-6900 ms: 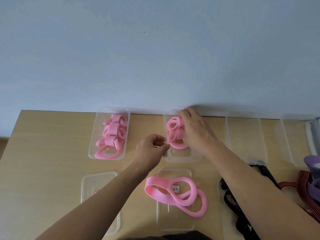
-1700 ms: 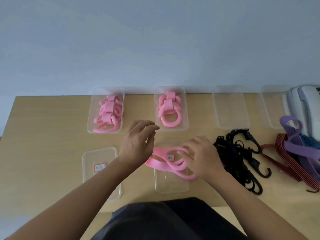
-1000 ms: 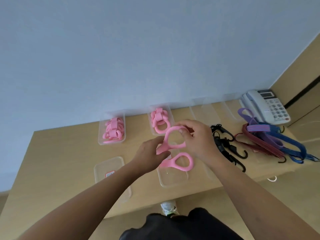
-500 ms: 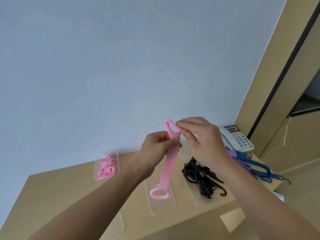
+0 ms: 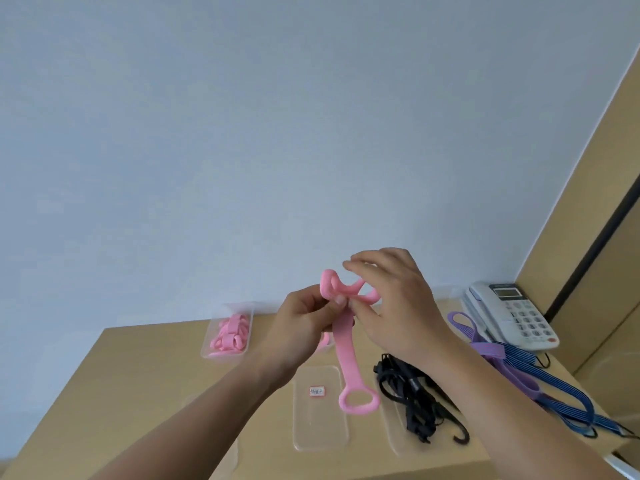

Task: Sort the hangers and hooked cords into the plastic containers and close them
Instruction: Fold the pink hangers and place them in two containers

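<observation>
Two hands raised over table [image 5: 138,375] | left hand [image 5: 304,327] pinches pink hanger [image 5: 347,351] at folded top | right hand [image 5: 398,306] grips its loop

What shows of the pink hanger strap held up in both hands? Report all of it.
The pink hanger strap is a flat, rubbery-looking band with an oval loop at each end. It hangs nearly upright in the air over the desk. The left hand pinches it near the top, and the right hand holds the upper loop bent over. The lower loop dangles free.
</observation>
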### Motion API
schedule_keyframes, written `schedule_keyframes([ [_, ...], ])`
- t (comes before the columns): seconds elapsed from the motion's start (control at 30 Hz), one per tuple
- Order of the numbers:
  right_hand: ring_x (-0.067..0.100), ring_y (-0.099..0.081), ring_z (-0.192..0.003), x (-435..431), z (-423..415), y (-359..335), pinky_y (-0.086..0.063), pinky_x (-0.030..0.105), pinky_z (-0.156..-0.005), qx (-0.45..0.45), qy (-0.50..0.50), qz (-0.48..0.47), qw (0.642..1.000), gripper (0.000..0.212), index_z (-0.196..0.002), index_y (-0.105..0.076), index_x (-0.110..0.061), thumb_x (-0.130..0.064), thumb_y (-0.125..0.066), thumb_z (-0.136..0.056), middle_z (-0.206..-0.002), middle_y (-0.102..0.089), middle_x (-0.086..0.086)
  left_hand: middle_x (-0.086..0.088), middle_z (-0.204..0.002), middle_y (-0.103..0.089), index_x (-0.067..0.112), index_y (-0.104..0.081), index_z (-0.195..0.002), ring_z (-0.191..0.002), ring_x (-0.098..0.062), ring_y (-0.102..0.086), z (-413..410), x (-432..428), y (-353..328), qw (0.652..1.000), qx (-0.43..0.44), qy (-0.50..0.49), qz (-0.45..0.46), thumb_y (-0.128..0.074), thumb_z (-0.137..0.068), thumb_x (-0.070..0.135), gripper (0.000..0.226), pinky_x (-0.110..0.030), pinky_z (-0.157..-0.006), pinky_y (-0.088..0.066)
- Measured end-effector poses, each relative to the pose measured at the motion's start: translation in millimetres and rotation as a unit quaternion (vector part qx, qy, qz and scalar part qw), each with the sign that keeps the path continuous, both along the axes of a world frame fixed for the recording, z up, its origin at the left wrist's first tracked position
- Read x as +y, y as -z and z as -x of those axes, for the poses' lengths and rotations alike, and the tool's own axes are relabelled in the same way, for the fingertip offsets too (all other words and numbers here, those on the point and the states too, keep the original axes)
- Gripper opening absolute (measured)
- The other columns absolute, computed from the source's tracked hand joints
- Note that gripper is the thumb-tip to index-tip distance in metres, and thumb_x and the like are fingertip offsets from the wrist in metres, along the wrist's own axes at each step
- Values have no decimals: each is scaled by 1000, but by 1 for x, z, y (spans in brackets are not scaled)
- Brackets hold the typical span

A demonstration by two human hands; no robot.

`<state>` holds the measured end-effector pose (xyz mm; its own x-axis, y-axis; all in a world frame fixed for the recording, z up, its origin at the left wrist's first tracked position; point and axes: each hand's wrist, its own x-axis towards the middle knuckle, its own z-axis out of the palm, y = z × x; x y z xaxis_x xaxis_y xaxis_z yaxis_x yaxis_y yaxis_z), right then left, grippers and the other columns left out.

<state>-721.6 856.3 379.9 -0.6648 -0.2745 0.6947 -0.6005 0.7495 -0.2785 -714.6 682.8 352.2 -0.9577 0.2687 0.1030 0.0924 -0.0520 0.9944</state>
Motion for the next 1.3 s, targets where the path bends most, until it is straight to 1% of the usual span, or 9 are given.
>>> schedule_keyframes([
  [0.17,17,-56,-91,7,11,10,-48,28,-74,-27,-48,9,998,10,-94,-77,-17,-12,-74,-85,-88,-66,-7,1,-113,-79,31,-79,-112,-111,-18,-73,-2,6,2,1000,-3,-24,13,-56,-105,33,24,-33,-96,-59],
  [0.33,20,-57,-83,7,19,27,-45,25,-70,38,-35,30,998,12,-88,-77,-14,-5,-77,-81,-82,-65,-4,-6,-108,-79,23,-79,-108,-108,-27,-73,-9,16,19,995,-41,-89,29,-66,-95,49,32,-54,-103,-55],
  [0.53,23,-57,-77,5,13,53,-49,33,-63,80,-50,59,994,10,-75,-72,-9,-3,-73,-83,-82,-63,1,-13,-109,-75,15,-76,-113,-109,-31,-71,-16,15,20,996,-78,-42,-17,-56,-97,63,54,-43,-97,-58],
  [0.7,20,-66,-92,8,6,56,-54,29,-76,-41,-115,62,991,11,-84,-78,-17,-7,-78,-78,-107,-69,4,-21,-116,-73,8,-76,-115,-111,-34,-69,-18,11,25,995,-80,-51,-23,-59,-97,25,30,-50,-103,-55],
  [0.87,7,-66,-75,11,6,43,-57,32,-68,-154,-157,148,964,16,-85,-75,-15,1,-74,-82,-83,-70,-9,-29,-118,-70,-1,-74,-115,-115,-44,-66,-17,11,27,994,-91,-57,7,-59,-103,14,24,-53,-103,-54],
  [1.0,5,-64,-66,13,8,35,-52,19,-65,-266,-131,125,947,22,-107,-68,-18,-8,-72,-88,-78,-64,-19,-24,-115,-74,7,-76,-116,-113,-41,-68,-15,10,27,992,-91,-73,41,-57,-103,7,23,-54,-103,-54],
  [1.13,1,-59,-67,9,8,31,-46,15,-71,-254,-113,84,957,14,-97,-73,-17,-6,-68,-89,-73,-58,-18,-26,-114,-71,11,-76,-117,-107,-41,-68,-16,11,33,993,-91,-74,6,-63,-98,21,25,-50,-94,-54],
  [1.23,5,-62,-70,4,4,33,-51,21,-73,-226,-103,152,957,15,-93,-74,-14,-2,-70,-86,-79,-64,-12,-21,-104,-67,9,-77,-112,-96,-30,-58,-18,12,41,985,-128,-86,-79,-69,-91,35,34,-45,-86,-40],
  [1.3,9,-66,-75,0,3,36,-54,27,-75,-205,-92,194,955,16,-93,-75,-14,0,-72,-84,-86,-69,-8,-15,-101,-70,7,-77,-110,-90,-24,-60,-22,14,49,976,-169,-101,-97,-71,-88,49,47,-44,-83,-43],
])
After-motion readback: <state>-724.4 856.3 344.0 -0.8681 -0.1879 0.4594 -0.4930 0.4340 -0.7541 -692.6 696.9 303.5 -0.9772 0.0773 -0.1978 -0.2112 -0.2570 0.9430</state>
